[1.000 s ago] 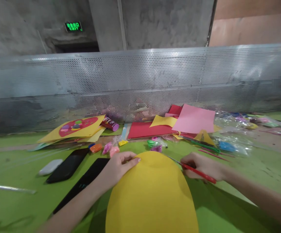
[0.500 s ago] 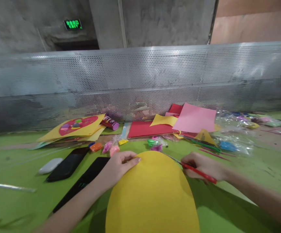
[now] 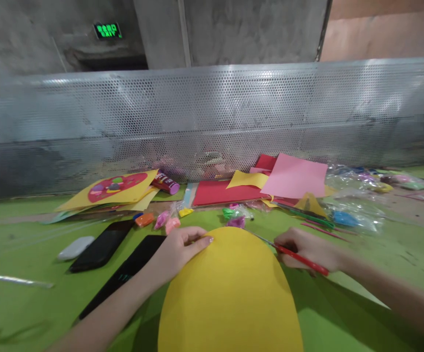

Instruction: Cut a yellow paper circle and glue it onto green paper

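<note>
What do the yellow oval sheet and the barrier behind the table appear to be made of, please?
The yellow oval sheet looks like matte paper or thin card: flat, even colour, no shine, clean cut edge. The barrier looks like perforated sheet metal: silvery, dull gleam, regular small holes.

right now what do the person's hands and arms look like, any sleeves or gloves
Left hand and right hand: no gloves, rings or watch show. Left forearm and right forearm: no sleeve in view. The left thumbnail looks longish and pale-polished.
</note>
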`<state>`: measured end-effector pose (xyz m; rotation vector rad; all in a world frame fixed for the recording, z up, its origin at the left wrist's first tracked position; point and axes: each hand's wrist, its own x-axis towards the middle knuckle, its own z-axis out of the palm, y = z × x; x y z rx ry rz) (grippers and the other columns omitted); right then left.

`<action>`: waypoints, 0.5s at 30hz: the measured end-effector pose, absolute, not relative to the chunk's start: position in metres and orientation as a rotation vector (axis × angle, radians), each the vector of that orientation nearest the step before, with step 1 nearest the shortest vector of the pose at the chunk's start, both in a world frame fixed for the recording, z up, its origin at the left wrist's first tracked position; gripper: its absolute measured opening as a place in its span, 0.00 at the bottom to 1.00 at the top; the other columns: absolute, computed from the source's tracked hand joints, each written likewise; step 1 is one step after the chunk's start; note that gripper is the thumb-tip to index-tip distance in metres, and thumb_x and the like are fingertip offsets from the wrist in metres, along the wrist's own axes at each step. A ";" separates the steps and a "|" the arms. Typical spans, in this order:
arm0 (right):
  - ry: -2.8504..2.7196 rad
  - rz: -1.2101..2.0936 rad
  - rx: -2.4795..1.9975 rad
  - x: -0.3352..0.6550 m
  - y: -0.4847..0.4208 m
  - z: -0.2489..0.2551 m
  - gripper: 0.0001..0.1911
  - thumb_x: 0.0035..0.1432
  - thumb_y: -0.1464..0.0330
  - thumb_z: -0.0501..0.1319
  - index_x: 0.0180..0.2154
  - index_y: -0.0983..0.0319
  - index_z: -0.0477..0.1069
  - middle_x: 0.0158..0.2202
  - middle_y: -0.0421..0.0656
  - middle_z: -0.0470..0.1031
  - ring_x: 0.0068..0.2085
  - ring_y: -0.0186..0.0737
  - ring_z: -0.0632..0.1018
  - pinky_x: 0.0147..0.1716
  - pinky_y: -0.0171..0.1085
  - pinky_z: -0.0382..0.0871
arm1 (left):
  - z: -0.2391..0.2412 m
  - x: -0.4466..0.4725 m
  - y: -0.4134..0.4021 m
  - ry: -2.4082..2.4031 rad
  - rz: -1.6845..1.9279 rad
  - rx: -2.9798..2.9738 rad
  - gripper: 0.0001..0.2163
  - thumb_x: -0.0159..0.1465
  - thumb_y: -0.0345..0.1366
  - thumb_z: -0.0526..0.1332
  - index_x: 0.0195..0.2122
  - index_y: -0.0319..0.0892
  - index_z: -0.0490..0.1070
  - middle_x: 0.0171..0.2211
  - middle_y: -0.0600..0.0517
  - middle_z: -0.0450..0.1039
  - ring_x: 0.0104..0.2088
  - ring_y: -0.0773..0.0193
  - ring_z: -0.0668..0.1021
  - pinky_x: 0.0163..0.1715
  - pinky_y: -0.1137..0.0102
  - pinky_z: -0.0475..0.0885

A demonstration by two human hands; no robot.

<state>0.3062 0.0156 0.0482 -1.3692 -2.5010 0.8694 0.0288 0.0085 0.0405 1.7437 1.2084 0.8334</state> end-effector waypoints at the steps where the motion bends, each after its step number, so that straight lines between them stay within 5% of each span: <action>1: -2.506 0.861 -1.371 0.306 0.016 0.048 0.06 0.43 0.74 0.50 0.18 0.62 0.53 0.17 0.34 0.53 0.19 0.27 0.55 0.17 0.30 0.47 | 0.040 0.029 0.008 1.209 0.832 1.743 0.09 0.56 0.42 0.57 0.25 0.42 0.69 0.22 0.58 0.66 0.24 0.69 0.68 0.24 0.76 0.60; 15: -2.543 0.782 -1.413 0.307 0.017 0.049 0.07 0.42 0.74 0.50 0.17 0.61 0.53 0.16 0.33 0.52 0.19 0.28 0.55 0.17 0.31 0.46 | 0.039 0.026 0.012 1.218 0.809 1.778 0.10 0.55 0.43 0.57 0.27 0.42 0.71 0.25 0.56 0.70 0.28 0.65 0.71 0.27 0.74 0.64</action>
